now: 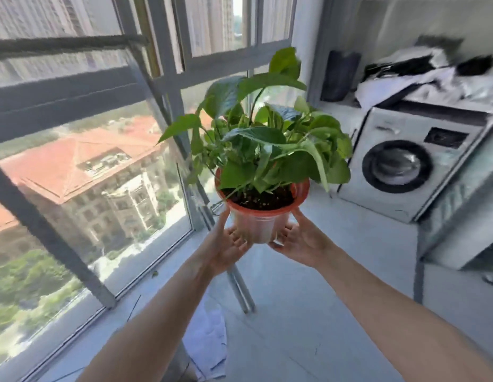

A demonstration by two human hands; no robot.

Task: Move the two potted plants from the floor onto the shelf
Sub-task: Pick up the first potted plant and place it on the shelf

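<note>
Bright daylight through the window [88, 175], soft shadows, motion blur on the washing machine [410, 166], wide-angle bending at edges

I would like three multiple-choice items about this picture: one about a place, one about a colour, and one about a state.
1. Where does the washing machine stand relative to the potted plant?
A. to its right
B. to its left, at the window
C. directly under it

2. What colour is the rim of the pot?
A. blue
B. orange-red
C. black

3. How is the potted plant held?
A. it stands on the floor
B. one hand holds it by a leaf
C. both hands hold it in the air

Answers:
1. A, the machine is on the right side of the view.
2. B, the rim is orange-red above a paler lower wall.
3. C, the left hand and the right hand cup the pot's base from both sides, above the floor.
</note>
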